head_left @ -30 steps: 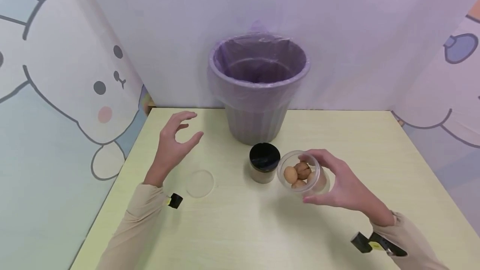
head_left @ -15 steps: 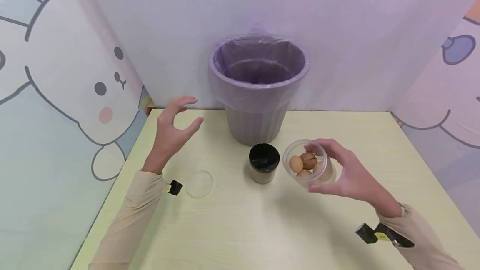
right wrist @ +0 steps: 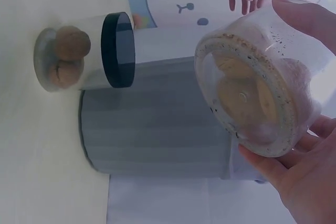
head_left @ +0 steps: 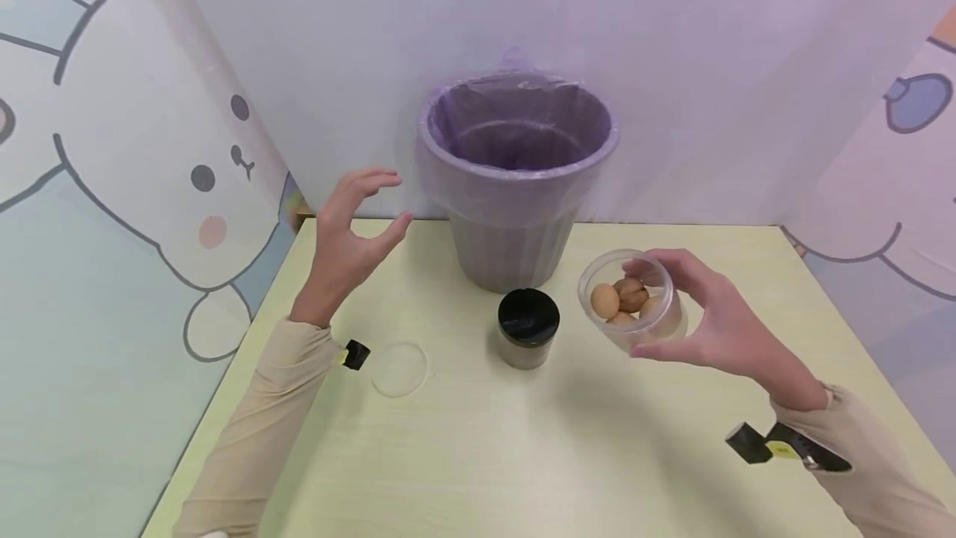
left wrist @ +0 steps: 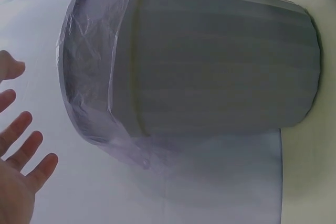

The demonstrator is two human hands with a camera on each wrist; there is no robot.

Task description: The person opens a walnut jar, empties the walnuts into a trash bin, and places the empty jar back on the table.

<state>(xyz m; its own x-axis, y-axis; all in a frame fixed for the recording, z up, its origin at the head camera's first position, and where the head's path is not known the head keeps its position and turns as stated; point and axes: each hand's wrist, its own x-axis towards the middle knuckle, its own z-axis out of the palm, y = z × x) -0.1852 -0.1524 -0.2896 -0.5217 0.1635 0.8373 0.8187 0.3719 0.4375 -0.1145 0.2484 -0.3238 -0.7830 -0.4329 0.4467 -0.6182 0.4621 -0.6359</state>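
place: perhaps a playroom-like booth | cartoon-rabbit wall (head_left: 142, 148) | pale table (head_left: 478, 455)

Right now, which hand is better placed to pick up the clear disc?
Left, probably: the left hand is empty and nearer the clear disc, while the right hand holds the open jar.

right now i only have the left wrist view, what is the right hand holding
Observer: The right hand is holding a clear tub with round pieces inside.
Operator: anything lying flat on the table
Observer: Yes, in the head view a clear round disc lies to the left of the black-lidded jar.
Operator: does the base of the tub look clean
Observer: No, the right wrist view shows brown and dark specks around it; whether inside or outside, I cannot tell.
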